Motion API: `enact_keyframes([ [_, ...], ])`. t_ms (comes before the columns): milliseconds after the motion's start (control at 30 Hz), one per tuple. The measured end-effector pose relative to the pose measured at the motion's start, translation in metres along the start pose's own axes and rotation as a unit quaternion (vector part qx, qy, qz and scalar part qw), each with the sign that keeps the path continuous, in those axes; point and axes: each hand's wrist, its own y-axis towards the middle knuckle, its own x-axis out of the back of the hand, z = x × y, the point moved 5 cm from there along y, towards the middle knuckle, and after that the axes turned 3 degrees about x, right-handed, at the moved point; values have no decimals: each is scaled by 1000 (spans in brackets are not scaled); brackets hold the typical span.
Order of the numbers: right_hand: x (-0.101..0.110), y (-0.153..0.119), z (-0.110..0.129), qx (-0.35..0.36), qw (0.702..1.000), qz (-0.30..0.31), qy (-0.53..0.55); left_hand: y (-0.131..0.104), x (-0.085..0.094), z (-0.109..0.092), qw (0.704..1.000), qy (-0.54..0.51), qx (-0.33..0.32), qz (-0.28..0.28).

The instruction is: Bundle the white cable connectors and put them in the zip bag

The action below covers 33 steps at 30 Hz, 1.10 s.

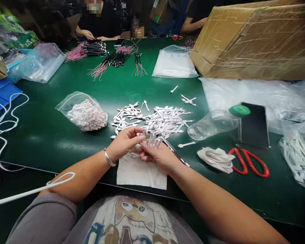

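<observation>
My left hand [125,144], with a silver bangle at the wrist, is closed in a pinch on a small clear piece. Several translucent plastic strips [154,139] stick up from the closed fingers of my right hand [161,156]. The fingertips of both hands nearly meet, hiding the ends of the pieces. Below them a white cloth or paper sheet [142,174] lies at the table edge. Slim metal tweezers [176,152] extend beside my right hand; whether it touches them I cannot tell. Just beyond lies a loose pile of small white connector pieces [165,120].
A clear bag of white pieces [87,115] lies left. To the right are a green-capped bottle [208,125], a phone [255,125], red-handled scissors [252,162] and crumpled white material [216,159]. A wrapped carton [254,40] stands behind. Across the table, people sit by wire bundles [96,49].
</observation>
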Motion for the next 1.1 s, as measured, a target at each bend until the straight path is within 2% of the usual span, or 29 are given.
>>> enact_keyframes([
  [267,1,1,0,-19,1000,-6,23,1,4,-6,999,20,-15,-24],
  [533,-2,1,2,-24,998,27,51,1,6,4,997,-54,51,-30],
  [767,-3,1,2,-29,997,43,59,0,2,4,993,-98,62,-22],
  [933,-6,-1,0,-26,995,70,69,-2,-4,7,994,-64,84,20],
  [1100,-15,-7,-4,-68,991,111,14,-11,-19,8,982,28,114,146],
])
